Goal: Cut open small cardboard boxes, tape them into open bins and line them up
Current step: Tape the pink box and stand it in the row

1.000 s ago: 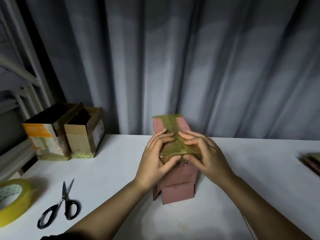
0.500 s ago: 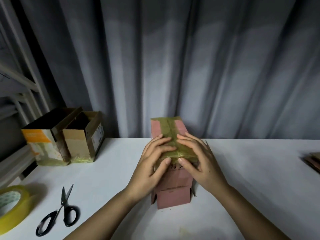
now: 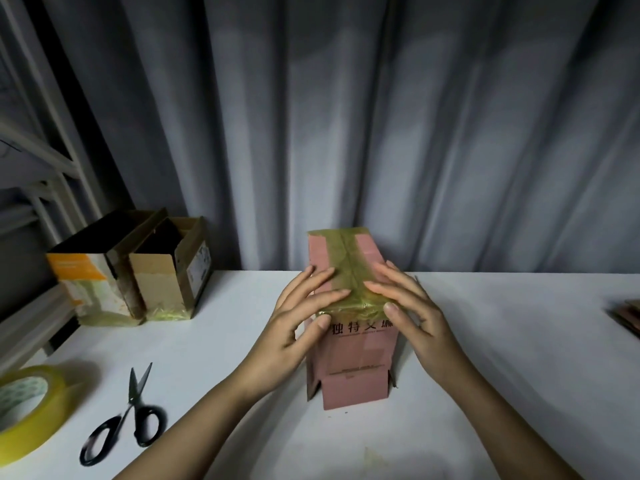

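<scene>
A person's left hand (image 3: 304,317) and right hand (image 3: 412,313) press flat on the taped upper face of a pink cardboard box (image 3: 356,355) standing at the centre of the white counter (image 3: 502,341). The fingers (image 3: 322,292) lie nearly straight over the yellowish packing tape (image 3: 349,271), both thumbs on the printed front panel; nothing is gripped. The box's lower flaps splay loose against the counter. Two finished open bins (image 3: 138,271) stand side by side at ten o'clock from the box, while scissors (image 3: 128,417) and a tape roll (image 3: 27,410) lie at eight o'clock.

The likely risks: uneven pressure could crease the tape or leave bubbles, so the seam may lift later. Resting on loose flaps, the tall box could rock or tip under a hard push. Turning it over carelessly might fold a flap inward.
</scene>
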